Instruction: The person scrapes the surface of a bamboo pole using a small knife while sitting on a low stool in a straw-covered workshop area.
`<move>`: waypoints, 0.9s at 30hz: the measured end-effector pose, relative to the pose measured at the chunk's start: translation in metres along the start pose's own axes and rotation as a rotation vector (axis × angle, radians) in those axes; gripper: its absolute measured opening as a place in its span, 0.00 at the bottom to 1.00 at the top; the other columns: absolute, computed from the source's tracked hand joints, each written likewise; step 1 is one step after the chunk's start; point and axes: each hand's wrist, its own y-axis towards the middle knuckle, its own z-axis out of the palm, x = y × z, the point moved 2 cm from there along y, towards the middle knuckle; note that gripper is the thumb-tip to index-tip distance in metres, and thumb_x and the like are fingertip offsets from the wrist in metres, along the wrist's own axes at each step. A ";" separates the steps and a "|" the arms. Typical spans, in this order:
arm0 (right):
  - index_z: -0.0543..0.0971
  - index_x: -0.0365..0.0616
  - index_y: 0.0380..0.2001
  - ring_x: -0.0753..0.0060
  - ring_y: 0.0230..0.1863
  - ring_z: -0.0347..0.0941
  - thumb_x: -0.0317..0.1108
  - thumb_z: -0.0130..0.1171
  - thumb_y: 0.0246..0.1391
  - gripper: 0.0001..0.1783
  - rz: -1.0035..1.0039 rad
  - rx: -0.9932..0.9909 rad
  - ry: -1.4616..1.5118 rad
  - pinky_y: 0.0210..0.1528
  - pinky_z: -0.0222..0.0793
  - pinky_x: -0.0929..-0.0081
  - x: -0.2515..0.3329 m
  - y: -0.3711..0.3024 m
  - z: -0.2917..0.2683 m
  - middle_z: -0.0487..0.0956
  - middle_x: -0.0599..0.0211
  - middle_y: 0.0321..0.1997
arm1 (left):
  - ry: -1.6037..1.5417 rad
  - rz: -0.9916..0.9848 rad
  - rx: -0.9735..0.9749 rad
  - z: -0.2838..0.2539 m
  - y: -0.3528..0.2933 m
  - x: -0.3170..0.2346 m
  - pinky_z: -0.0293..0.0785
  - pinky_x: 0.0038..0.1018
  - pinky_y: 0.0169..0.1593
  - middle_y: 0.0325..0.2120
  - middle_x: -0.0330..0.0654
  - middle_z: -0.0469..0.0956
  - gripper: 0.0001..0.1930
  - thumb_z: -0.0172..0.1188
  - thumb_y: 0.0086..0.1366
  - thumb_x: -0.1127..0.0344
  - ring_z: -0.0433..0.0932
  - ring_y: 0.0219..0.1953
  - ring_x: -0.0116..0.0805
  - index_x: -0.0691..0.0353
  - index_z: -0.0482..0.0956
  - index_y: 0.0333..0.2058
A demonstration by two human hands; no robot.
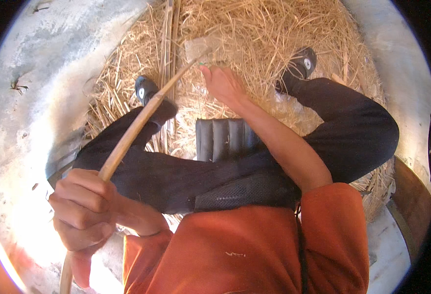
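Note:
A long pale strip of wood or bamboo [134,128] slants from the lower left up to the middle of the shavings. My left hand [84,208] is wrapped round its near part, and the tail end sticks out below my fist. Close to the strip's far, thinner end is my right hand [224,87], closed with the thumb forward. A small green bit shows at that thumb; what the fingers hold is hidden. Just beyond, a flat greyish rectangular piece [198,45] lies among the shavings, its kind unclear.
Straw-coloured shavings [274,29] cover the floor ahead, with long thin strips [168,46] on the left. A black ribbed pad [225,137] lies between my bent legs. Pale grey floor [24,98] borders the heap. A brown curved board [411,206] is at the right.

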 end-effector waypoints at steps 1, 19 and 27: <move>0.76 0.31 0.28 0.38 0.27 0.74 0.51 0.38 0.63 0.31 0.010 0.041 -0.032 0.34 0.68 0.49 0.005 -0.003 0.001 0.74 0.38 0.21 | 0.021 -0.002 -0.019 0.000 -0.003 -0.006 0.43 0.18 0.10 0.05 0.32 0.57 0.31 0.46 0.60 0.36 0.48 0.05 0.20 0.61 0.67 0.15; 0.77 0.32 0.30 0.38 0.30 0.74 0.50 0.39 0.63 0.29 0.019 0.038 -0.014 0.35 0.69 0.50 0.025 -0.018 -0.005 0.75 0.37 0.24 | 0.100 -0.045 0.064 -0.025 -0.003 -0.012 0.58 0.26 0.21 0.11 0.31 0.60 0.26 0.33 0.66 0.41 0.57 0.15 0.29 0.51 0.62 0.16; 0.77 0.31 0.32 0.38 0.27 0.74 0.49 0.40 0.63 0.28 -0.013 0.000 0.028 0.32 0.70 0.51 0.016 -0.005 0.003 0.75 0.38 0.21 | 0.122 -0.067 -0.025 -0.023 -0.007 -0.009 0.58 0.24 0.21 0.11 0.30 0.63 0.23 0.36 0.64 0.43 0.58 0.14 0.27 0.51 0.67 0.19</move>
